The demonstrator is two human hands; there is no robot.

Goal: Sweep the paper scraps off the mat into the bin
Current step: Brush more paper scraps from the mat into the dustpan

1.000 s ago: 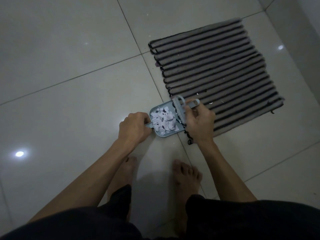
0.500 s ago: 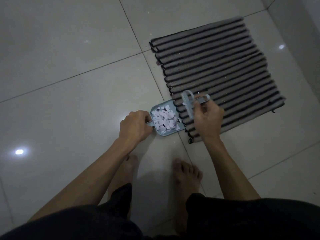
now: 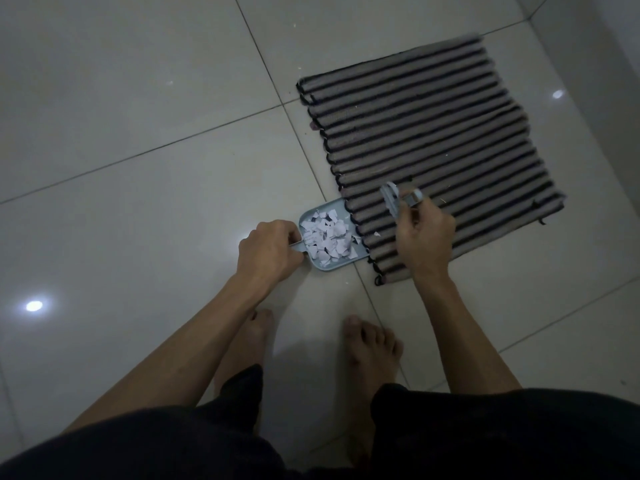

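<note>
Sweeping step, near its end. Left hand (image 3: 268, 252) grips the dustpan (image 3: 341, 261) handle, pan mouth against the mat (image 3: 433, 133) edge on the floor. Most paper scraps (image 3: 327, 237) lie piled in the pan; one scrap (image 3: 376, 233) sits on the mat just beside it. Right hand (image 3: 424, 233) holds the small brush (image 3: 393, 199) above the mat. Likely next: draw that scrap in, then carry the pan level. No bin in view.

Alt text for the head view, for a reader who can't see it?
Left hand holds a dustpan of paper scraps against a striped mat; right hand grips a small brush over the mat.
</note>
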